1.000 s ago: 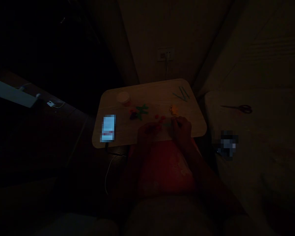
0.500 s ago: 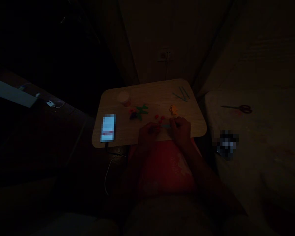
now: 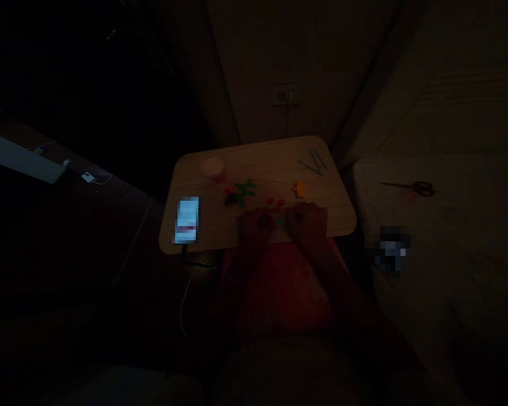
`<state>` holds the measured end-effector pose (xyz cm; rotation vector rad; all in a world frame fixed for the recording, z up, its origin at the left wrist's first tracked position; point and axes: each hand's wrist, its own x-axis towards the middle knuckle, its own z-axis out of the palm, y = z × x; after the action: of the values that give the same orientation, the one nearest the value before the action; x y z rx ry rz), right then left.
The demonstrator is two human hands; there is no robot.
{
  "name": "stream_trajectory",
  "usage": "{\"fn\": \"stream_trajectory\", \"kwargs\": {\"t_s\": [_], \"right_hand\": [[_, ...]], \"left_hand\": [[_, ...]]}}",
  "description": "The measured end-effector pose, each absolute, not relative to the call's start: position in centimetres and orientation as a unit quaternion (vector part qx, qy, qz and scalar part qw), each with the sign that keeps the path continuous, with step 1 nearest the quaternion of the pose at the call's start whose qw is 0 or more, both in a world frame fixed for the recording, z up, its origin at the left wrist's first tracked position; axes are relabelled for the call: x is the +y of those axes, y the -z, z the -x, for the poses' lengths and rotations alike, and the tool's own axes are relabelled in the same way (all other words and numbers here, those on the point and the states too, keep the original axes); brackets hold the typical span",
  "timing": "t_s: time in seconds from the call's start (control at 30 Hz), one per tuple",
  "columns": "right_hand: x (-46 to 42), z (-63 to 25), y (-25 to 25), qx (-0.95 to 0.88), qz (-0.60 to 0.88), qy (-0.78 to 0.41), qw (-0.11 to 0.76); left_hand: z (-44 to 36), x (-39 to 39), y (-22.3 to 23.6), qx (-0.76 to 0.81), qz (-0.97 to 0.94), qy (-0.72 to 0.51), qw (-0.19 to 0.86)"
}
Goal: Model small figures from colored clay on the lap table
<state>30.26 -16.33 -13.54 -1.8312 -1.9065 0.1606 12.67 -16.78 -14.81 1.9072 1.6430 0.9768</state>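
My left hand (image 3: 254,224) and right hand (image 3: 308,221) sit close together at the near edge of the pale wooden desk (image 3: 257,237), pinching a small teal stick (image 3: 279,220) between them; small red bits (image 3: 275,202) beyond; green clay shape (image 3: 245,188) farther.

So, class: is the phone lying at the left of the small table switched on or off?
On. The phone lies flat on the table, and its screen glows bright in the dark room.

Very dim, murky, underexposed view
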Motion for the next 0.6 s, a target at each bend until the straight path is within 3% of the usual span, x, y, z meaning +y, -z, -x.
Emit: {"fn": "stream_trajectory", "kwargs": {"t_s": [0.6], "right_hand": [[-15.8,-28.6,14.0,-0.71,0.677,-0.047,0.186]], "left_hand": [[-12.6,-16.4,15.5,0.572,-0.674,-0.389,0.259]]}}
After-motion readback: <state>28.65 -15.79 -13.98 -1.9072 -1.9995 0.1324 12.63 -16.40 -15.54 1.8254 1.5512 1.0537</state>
